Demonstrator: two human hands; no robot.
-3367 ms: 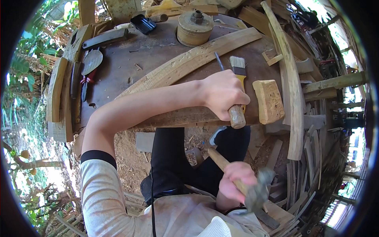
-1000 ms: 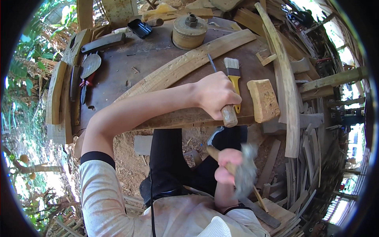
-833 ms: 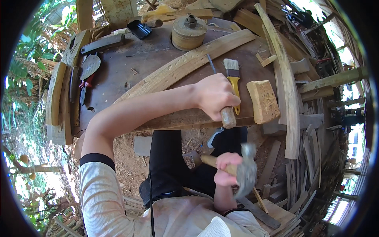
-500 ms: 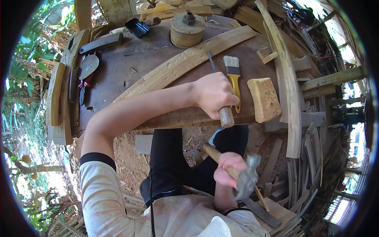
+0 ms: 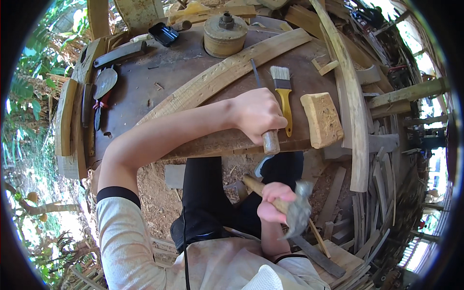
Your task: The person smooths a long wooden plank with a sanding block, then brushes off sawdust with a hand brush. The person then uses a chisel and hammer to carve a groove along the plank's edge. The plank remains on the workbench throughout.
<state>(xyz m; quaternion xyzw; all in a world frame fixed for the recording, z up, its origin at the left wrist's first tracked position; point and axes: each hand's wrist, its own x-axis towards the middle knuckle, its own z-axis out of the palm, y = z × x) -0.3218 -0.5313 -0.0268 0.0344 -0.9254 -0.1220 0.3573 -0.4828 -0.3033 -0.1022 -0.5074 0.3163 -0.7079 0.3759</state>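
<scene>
My left hand (image 5: pixel 258 116) is closed in a fist around a chisel (image 5: pixel 271 143). The butt of its wooden handle sticks out toward me, and its thin metal blade points away to a long wooden board (image 5: pixel 193 92) lying slantwise on the worktable (image 5: pixel 145 84). My right hand (image 5: pixel 275 200) grips a claw hammer (image 5: pixel 298 212) by its wooden handle, close under the metal head. The hammer hangs over my lap, apart from the chisel and slightly blurred. A yellow-handled paintbrush (image 5: pixel 285 99) lies just right of my left hand, and a wooden block (image 5: pixel 321 120) sits beyond it.
On the table's far side stands a round metal weight (image 5: pixel 224 38) beside a small black tray (image 5: pixel 163 34). Red-handled pliers (image 5: pixel 101 108) and a trowel-like blade (image 5: pixel 105 83) lie at the left. A long pole (image 5: pixel 353 96) borders the right edge, with wood strips stacked below.
The hammer in my right hand has shifted slightly, its head turning a little. My left hand stays on the chisel; the whole view has drifted slightly.
</scene>
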